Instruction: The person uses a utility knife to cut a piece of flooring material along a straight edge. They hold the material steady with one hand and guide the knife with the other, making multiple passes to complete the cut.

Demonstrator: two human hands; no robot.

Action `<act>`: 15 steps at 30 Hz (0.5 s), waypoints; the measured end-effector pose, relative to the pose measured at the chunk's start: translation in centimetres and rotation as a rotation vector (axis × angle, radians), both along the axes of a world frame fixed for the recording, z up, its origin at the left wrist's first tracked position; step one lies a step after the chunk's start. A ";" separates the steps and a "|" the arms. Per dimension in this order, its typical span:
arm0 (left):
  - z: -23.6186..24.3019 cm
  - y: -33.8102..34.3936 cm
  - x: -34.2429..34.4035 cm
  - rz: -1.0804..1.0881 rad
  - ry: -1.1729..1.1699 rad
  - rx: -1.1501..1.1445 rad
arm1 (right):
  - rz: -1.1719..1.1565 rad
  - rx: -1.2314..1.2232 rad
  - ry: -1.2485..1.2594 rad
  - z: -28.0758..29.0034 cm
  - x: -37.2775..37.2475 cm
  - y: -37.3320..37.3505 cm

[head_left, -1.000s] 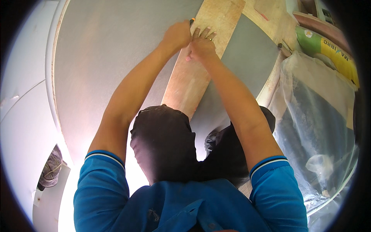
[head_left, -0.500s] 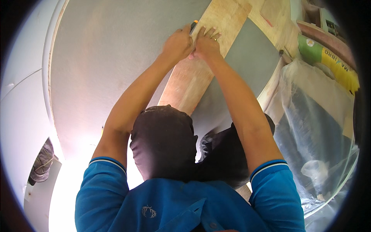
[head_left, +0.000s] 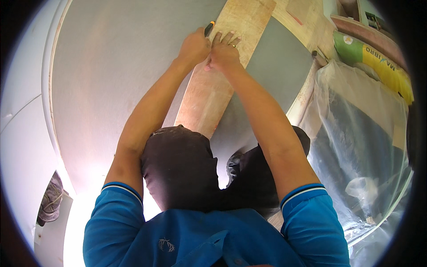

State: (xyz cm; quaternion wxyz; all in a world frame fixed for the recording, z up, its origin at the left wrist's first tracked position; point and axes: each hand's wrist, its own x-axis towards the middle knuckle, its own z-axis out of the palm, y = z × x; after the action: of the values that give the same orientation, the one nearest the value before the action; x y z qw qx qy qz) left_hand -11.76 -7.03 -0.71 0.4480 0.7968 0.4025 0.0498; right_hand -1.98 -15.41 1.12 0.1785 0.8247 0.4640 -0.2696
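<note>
Plank [head_left: 222, 75] lay pinned under flat right hand [head_left: 224, 53]; left hand [head_left: 193, 44] gripped a cutter [head_left: 209, 29] along its edge, bare grey board [head_left: 120, 80] beyond.

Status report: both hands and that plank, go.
Left hand gripping a dark utility knife at the wooden plank edge. Right hand pressed flat on plank. Plank lies on grey sheet. Nothing blocking.
</note>
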 end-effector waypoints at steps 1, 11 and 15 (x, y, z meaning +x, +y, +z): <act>0.2 0.0 0.1 -0.009 0.024 -0.016 | -0.004 0.002 0.003 0.0 0.1 -0.1; 1.3 4.1 1.3 -0.210 -0.030 0.061 | 0.042 0.044 -0.039 0.4 -0.3 -0.1; 7.6 5.6 2.9 -0.281 0.300 -0.286 | 0.045 0.051 -0.080 -0.8 0.1 -1.0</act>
State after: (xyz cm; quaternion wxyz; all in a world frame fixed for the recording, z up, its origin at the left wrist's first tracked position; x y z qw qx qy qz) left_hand -8.81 -1.47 6.93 0.4941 0.7719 0.3525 -0.1892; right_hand -1.91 -16.39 0.36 0.1817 0.8285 0.4818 -0.2203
